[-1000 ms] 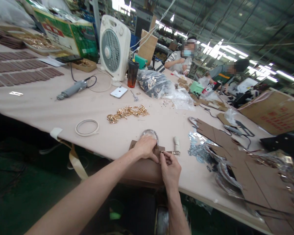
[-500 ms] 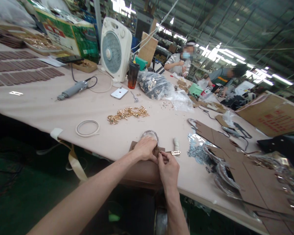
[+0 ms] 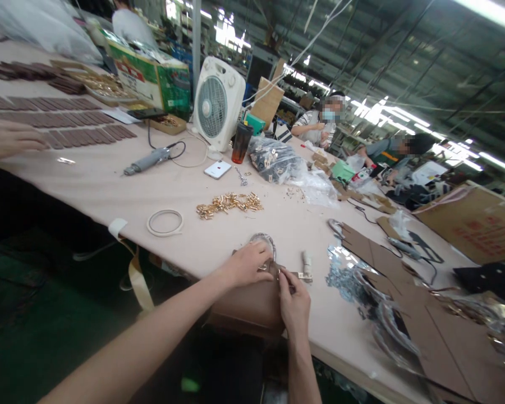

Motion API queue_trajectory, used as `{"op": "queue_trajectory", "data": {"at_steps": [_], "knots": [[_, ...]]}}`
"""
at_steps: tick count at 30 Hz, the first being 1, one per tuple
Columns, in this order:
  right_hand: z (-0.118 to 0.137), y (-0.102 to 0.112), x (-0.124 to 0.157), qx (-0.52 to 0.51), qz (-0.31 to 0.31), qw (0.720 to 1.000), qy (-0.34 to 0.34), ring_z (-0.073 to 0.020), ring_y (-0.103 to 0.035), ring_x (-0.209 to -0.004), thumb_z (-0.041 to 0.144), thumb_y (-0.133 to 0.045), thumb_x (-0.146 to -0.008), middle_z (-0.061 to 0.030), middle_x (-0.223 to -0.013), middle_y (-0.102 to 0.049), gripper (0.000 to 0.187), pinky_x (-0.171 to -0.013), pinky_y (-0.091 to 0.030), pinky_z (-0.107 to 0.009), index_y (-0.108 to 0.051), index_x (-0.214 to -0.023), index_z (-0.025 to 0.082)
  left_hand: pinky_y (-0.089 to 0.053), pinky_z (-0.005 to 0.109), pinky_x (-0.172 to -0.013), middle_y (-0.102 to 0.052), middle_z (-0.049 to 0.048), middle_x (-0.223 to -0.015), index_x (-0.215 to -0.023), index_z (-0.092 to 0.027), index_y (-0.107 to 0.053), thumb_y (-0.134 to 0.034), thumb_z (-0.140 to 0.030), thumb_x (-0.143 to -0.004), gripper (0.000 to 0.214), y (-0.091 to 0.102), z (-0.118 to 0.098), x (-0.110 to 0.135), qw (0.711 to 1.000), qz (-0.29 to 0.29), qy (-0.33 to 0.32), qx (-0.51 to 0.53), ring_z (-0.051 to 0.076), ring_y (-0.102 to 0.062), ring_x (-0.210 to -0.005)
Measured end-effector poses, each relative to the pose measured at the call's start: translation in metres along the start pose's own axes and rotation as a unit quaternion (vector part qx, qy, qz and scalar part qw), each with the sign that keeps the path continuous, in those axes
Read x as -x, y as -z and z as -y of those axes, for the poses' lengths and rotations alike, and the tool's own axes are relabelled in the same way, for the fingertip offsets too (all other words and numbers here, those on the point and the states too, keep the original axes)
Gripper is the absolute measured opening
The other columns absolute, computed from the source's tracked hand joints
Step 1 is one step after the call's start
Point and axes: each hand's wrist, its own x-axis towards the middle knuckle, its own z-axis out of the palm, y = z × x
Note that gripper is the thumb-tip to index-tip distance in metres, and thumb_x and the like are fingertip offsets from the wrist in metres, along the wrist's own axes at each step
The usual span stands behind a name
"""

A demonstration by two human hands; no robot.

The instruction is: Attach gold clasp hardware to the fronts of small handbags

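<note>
Head view, looking along a long work table. Brown leather panel [image 3: 243,312] at the near edge of the pale table [image 3: 88,193], drooping over that edge, its long axis running left to right beneath both hands. Left hand [image 3: 244,265] cupped palm-down at the panel's far edge, fingers curled over; gripping or only pressing, impossible to tell. Right hand [image 3: 293,306] closed in a pinch, thumb and forefinger on a small metal fitting [image 3: 280,275] at the panel's right end. Metal clasp [image 3: 303,276] just right of that pinch, roughly in line with the panel's long axis, much nearer the right hand than the left. Clear plastic ring [image 3: 262,242] just beyond the left hand. Farther off, gold metal tubes [image 3: 229,203]; at far left, a co-worker's hand [image 3: 10,139] beside brown strips [image 3: 76,132].
</note>
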Motion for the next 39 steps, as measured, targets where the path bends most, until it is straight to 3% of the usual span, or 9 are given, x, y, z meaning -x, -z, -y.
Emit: {"op": "queue_trajectory", "data": {"at_steps": [3, 7, 14, 18, 21, 28, 33, 36, 39], "knots": [[0.003, 0.003, -0.004, -0.03, 0.034, 0.998, -0.041, -0.0194, -0.067, -0.067, 0.057, -0.061, -0.092, -0.0088, -0.095, -0.08, 0.049, -0.065, -0.054, -0.031, -0.079, -0.115, 0.017, -0.045, 0.039, -0.106, -0.061, 0.009, -0.126, -0.122, -0.021, -0.066, -0.07, -0.031, -0.092, 0.032, 0.003, 0.002, 0.022, 0.996, -0.085, 0.037, 0.01, 0.026, -0.055, -0.12], [0.004, 0.005, -0.005, -0.04, 0.035, 0.998, -0.044, -0.0168, -0.062, -0.057, 0.06, -0.066, -0.087, -0.008, -0.09, -0.079, 0.052, -0.059, -0.052, -0.03, -0.081, -0.111, 0.017, -0.045, 0.041, -0.108, -0.061, 0.0104, -0.123, -0.104, -0.019, -0.07, -0.055, -0.028, -0.1, 0.018, 0.007, 0.003, 0.038, 0.962, -0.196, 0.189, 0.014, 0.025, -0.055, -0.119], [0.007, 0.007, -0.005, -0.058, 0.061, 0.995, -0.057, -0.0189, -0.063, -0.06, 0.065, -0.066, -0.085, -0.0099, -0.091, -0.079, 0.057, -0.059, -0.053, -0.031, -0.08, -0.111, 0.016, -0.049, 0.039, -0.103, -0.075, 0.0076, -0.114, -0.11, -0.022, -0.071, -0.03, -0.05, -0.109, 0.05, 0.012, -0.011, 0.032, 0.927, -0.206, 0.253, 0.185, 0.023, -0.066, -0.111], [0.004, 0.01, -0.003, -0.078, 0.048, 0.994, -0.058, -0.0229, -0.068, -0.067, 0.068, -0.069, -0.08, -0.0122, -0.098, -0.08, 0.058, -0.063, -0.057, -0.033, -0.082, -0.107, 0.018, -0.052, 0.038, -0.102, -0.075, 0.009, -0.122, -0.133, -0.021, -0.064, -0.045, -0.054, -0.103, 0.049, 0.004, -0.012, 0.03, 0.865, -0.238, 0.303, 0.321, 0.024, -0.068, -0.117], [-0.004, 0.013, -0.007, -0.1, 0.043, 0.99, -0.086, -0.0233, -0.07, -0.066, 0.07, -0.077, -0.068, -0.0117, -0.101, -0.081, 0.059, -0.062, -0.06, -0.032, -0.083, -0.1, 0.021, -0.057, 0.035, -0.083, -0.078, 0.0054, -0.091, -0.135, -0.016, -0.062, -0.075, -0.052, -0.084, 0.064, -0.005, -0.007, 0.027, 0.835, -0.219, 0.298, 0.407, 0.022, -0.073, -0.084], [-0.005, 0.014, -0.018, -0.153, 0.083, 0.973, -0.149, -0.0222, -0.061, -0.047, 0.068, -0.082, -0.054, -0.0071, -0.064, -0.073, 0.055, -0.042, -0.051, -0.032, -0.084, -0.086, 0.023, -0.059, 0.037, -0.082, -0.08, 0.0096, -0.087, -0.112, -0.017, -0.074, -0.074, -0.069, -0.078, 0.062, -0.009, -0.006, 0.016, 0.764, -0.254, 0.256, 0.536, 0.024, -0.075, -0.082], [-0.002, 0.004, -0.019, -0.122, 0.038, 0.985, -0.119, -0.0246, -0.065, -0.051, 0.071, -0.077, -0.06, -0.0082, -0.07, -0.076, 0.057, -0.048, -0.056, -0.035, -0.084, -0.09, 0.024, -0.06, 0.038, -0.084, -0.08, 0.0091, -0.089, -0.114, -0.018, -0.073, -0.07, -0.069, -0.082, 0.06, -0.008, 0.005, 0.015, 0.767, -0.247, 0.241, 0.541, 0.026, -0.077, -0.089], [-0.001, 0.004, -0.013, -0.094, 0.029, 0.987, -0.125, -0.029, -0.075, -0.071, 0.075, -0.078, -0.057, -0.01, -0.091, -0.081, 0.063, -0.062, -0.063, -0.035, -0.083, -0.097, 0.026, -0.059, 0.04, -0.087, -0.08, 0.0086, -0.095, -0.117, -0.019, -0.073, -0.059, -0.057, -0.094, 0.046, -0.004, 0.014, 0.014, 0.814, -0.241, 0.243, 0.47, 0.026, -0.075, -0.093], [0.004, 0.006, 0.0, -0.076, -0.008, 0.988, -0.134, -0.0255, -0.072, -0.062, 0.078, -0.075, -0.061, -0.0077, -0.084, -0.079, 0.069, -0.056, -0.06, -0.032, -0.081, -0.109, 0.028, -0.055, 0.04, -0.098, -0.078, 0.0078, -0.106, -0.115, -0.021, -0.074, -0.052, -0.04, -0.099, 0.033, -0.001, 0.018, 0.014, 0.864, -0.261, 0.24, 0.358, 0.025, -0.072, -0.103]]}}
